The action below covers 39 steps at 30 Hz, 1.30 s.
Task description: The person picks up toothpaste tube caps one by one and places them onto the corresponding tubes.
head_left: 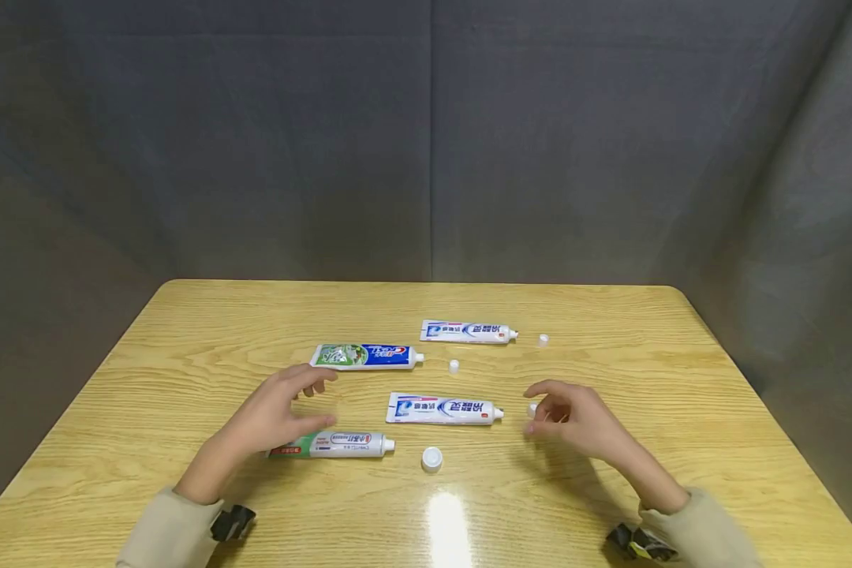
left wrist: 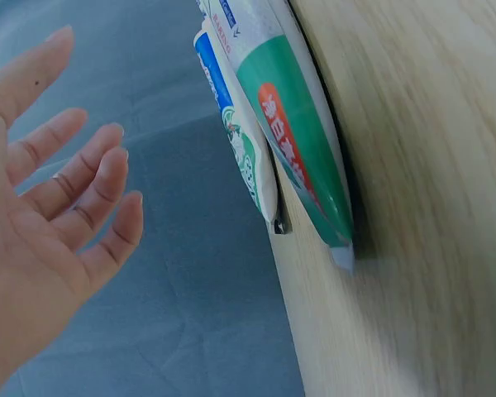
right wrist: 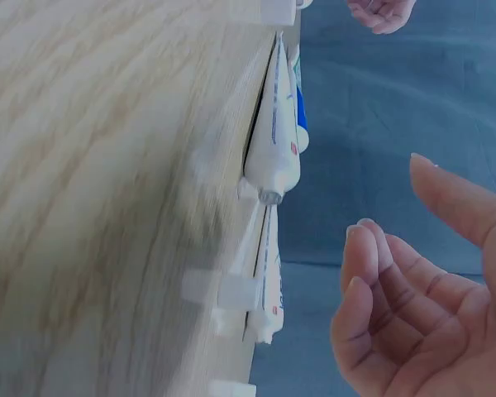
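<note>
In the head view my left hand hovers over the rear part of a green-and-white toothpaste tube. Its fingers are loosely bent and grip nothing, as the left wrist view also shows. My right hand is held above the table, thumb and fingers apart, beside a small white cap partly hidden by its fingers. In the right wrist view that hand is bare of any object. Left of it lies a white-and-blue toothpaste tube, its uncapped nozzle pointing right.
Further back lie a blue-and-green toothpaste tube and another white-and-blue tube, both uncapped. Loose white caps sit near the nozzles: a small back cap, a middle cap and a wider front cap. Grey cloth hangs behind the wooden table.
</note>
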### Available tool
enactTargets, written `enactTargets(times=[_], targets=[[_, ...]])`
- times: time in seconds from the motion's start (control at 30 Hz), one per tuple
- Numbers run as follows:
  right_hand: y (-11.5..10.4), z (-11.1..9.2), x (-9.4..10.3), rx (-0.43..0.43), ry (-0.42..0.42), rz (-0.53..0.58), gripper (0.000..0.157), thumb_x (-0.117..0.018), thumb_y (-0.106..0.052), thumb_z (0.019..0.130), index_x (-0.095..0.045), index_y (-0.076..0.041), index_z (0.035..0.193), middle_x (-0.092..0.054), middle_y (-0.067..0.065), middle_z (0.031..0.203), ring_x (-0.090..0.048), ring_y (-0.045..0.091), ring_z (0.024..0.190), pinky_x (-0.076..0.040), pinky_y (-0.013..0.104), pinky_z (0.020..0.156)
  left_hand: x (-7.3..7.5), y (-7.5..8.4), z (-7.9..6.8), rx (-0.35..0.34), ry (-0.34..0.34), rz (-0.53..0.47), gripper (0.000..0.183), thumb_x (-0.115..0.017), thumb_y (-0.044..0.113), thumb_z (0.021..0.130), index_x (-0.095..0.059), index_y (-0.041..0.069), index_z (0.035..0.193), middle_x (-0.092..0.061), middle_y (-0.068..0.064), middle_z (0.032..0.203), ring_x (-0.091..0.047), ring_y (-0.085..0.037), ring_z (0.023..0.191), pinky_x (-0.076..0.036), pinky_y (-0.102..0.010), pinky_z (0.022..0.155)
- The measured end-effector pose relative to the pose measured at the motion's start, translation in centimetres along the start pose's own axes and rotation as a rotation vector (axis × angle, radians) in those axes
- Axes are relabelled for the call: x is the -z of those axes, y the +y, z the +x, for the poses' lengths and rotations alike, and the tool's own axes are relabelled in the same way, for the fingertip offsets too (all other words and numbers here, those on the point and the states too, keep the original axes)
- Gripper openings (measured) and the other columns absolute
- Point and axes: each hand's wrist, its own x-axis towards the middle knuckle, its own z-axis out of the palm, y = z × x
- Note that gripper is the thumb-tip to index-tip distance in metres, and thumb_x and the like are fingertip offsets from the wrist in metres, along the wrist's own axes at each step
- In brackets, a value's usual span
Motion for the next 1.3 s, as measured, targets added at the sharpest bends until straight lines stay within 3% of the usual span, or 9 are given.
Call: enactTargets(times=[0.23,0.53,0.83,1.3], targets=[[-0.1,0.4,-0.7,0.001,-0.045,0.051,0.042,-0.074,-0.019,0.076,-0.059,0.003,0.108,-0.06,-0.003,0.073,-0.055,0.008,0.062,-0.047,0.026,0.059,0.0,-0.5,-0.2,-0.028,-0.029,-0.062,0.053,-0.079,0.016,0.07,-0.057,0.008,0.117,-0.06,-0.002,0.1,-0.055,-0.022,0.084,-0.046,-0.039,0.07],[-0.7,1.0,-1.6,0.014,-0.095,0.089,0.045,-0.074,-0.021,0.076,-0.058,0.004,0.109,-0.062,-0.002,0.075,-0.057,0.009,0.063,-0.049,0.027,0.062,-0.1,-1.0,-0.3,-0.016,-0.105,-0.101,0.052,-0.077,0.019,0.073,-0.057,0.007,0.119,-0.06,-0.011,0.107,-0.056,-0.026,0.089,-0.045,-0.043,0.074],[-1.1,1.6,-2.8,0.036,-0.133,0.114,0.042,-0.075,-0.016,0.075,-0.059,0.004,0.108,-0.063,0.0,0.075,-0.058,0.009,0.065,-0.049,0.027,0.062,0.0,-1.1,-0.3,-0.013,-0.152,-0.112,0.053,-0.076,0.025,0.074,-0.057,0.007,0.12,-0.059,-0.011,0.109,-0.055,-0.027,0.091,-0.045,-0.045,0.076],[-1.3,2.7,-4.6,0.054,-0.192,0.152,0.038,-0.075,-0.013,0.074,-0.059,0.004,0.104,-0.061,-0.002,0.069,-0.056,0.006,0.06,-0.049,0.025,0.06,-0.1,-1.2,-0.5,0.048,-0.206,-0.097,0.053,-0.077,0.026,0.073,-0.058,0.006,0.118,-0.06,-0.007,0.104,-0.054,-0.026,0.094,-0.043,-0.045,0.079]])
